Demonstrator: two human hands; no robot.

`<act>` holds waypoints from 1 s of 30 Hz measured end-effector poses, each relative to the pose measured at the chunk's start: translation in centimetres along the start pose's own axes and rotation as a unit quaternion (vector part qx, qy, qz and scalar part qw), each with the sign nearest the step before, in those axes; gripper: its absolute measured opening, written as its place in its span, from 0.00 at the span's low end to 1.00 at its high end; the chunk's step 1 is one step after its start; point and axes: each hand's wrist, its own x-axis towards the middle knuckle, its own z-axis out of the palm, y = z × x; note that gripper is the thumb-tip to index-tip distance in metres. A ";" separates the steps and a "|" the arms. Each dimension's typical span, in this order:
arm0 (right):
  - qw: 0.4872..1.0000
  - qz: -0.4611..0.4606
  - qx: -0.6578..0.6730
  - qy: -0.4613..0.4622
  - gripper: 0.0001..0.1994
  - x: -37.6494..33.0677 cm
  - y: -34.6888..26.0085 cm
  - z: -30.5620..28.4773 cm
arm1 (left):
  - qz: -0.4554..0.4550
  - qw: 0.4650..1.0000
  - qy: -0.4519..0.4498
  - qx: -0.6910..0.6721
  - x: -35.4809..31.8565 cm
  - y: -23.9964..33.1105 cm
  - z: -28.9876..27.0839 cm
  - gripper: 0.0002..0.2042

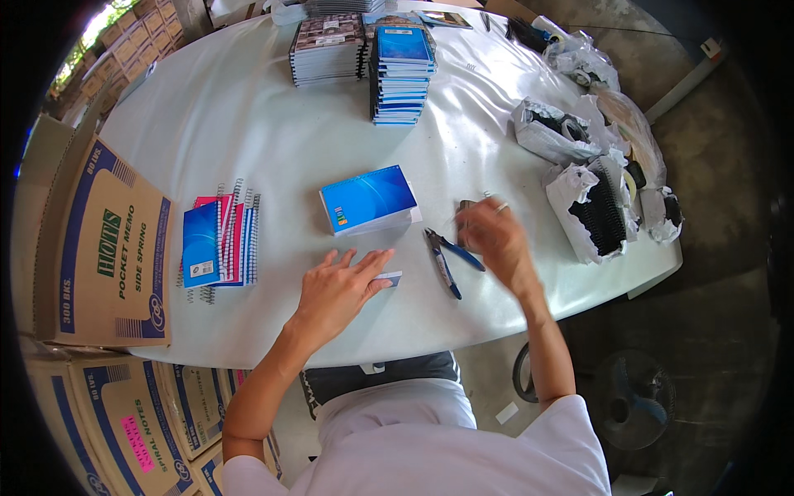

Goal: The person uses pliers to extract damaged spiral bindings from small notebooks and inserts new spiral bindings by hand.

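My left hand (341, 285) rests low over the table with its fingers spread. Its thumb and forefinger lie at a small blue-and-white slip (389, 279). Just beyond, a blue-covered notepad (368, 198) lies at a slant, its white pages showing along the near and right sides. My right hand (494, 236) is raised to the right of the notepad, and its fingers are smeared by motion. A small dark object (467, 204) shows at its fingertips, too blurred to name. Between my hands lie blue-handled cutting pliers (455, 252) and a slim blue-and-white pen-like tool (444, 269).
Spiral notebooks (219, 240) in blue and pink are stacked at the left, beside a cardboard carton (107, 248). Tall notebook piles (401, 83) stand at the far side. Paper-wrapped bundles of black coils (600, 211) line the right edge. A fan (633, 397) is below right.
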 end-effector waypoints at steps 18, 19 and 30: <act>0.985 -0.021 0.043 -0.164 0.11 -0.7 -5.5 2.6 | -0.005 1.000 0.010 0.017 0.4 0.2 -0.2 0.24; 0.987 -0.049 0.026 -0.150 0.11 -0.8 -5.4 2.6 | -0.004 1.000 0.013 0.018 0.5 0.5 -0.3 0.24; 0.961 -0.056 -0.022 -0.269 0.13 -1.0 -5.0 2.6 | -0.021 0.995 -0.079 -0.052 1.6 1.5 -1.2 0.21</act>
